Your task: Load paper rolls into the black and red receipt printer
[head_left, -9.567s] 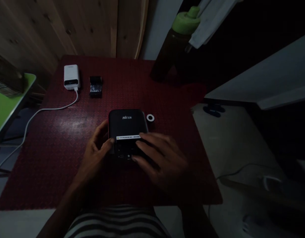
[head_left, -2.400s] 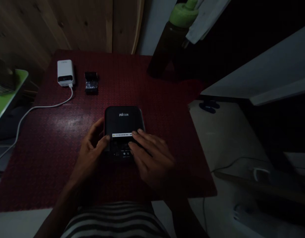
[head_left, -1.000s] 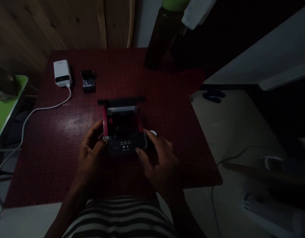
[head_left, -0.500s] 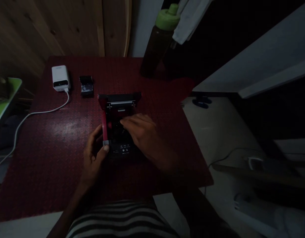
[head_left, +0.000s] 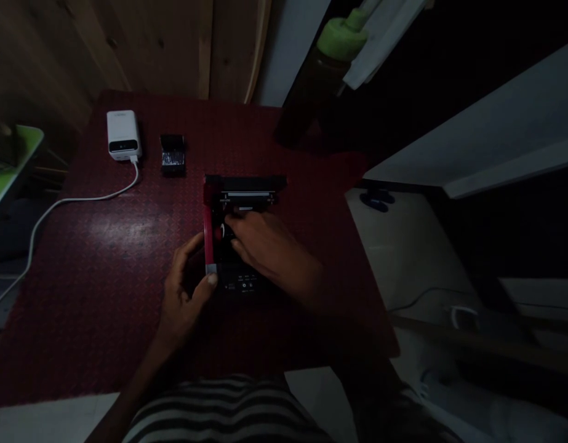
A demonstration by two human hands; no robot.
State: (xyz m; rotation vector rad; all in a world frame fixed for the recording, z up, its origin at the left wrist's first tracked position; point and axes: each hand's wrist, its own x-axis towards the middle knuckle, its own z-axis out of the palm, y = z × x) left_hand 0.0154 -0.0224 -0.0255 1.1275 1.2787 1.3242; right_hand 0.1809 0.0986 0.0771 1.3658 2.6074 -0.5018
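Observation:
A black device with red sides (head_left: 209, 237) stands on the dark red table, its lid raised at the far side. My left hand (head_left: 184, 295) grips its near left corner, thumb on top and fingers along the red side. My right hand (head_left: 269, 246) reaches into the open compartment from the right, its fingers bent inward. Beside those fingertips, a small round part with a white rim (head_left: 223, 231) shows inside. What the right fingers touch is too dark to make out.
Farther back on the red table (head_left: 94, 277) are a white power bank (head_left: 123, 132) with a cable and a small black item (head_left: 173, 154). A dark bottle with a green cap (head_left: 343, 38) stands at the back right. Slippers (head_left: 375, 201) lie on the floor.
The view has shifted, so the table items appear displaced. My right fingers have moved within the compartment, and the white-rimmed part now shows. My left hand keeps its hold on the corner.

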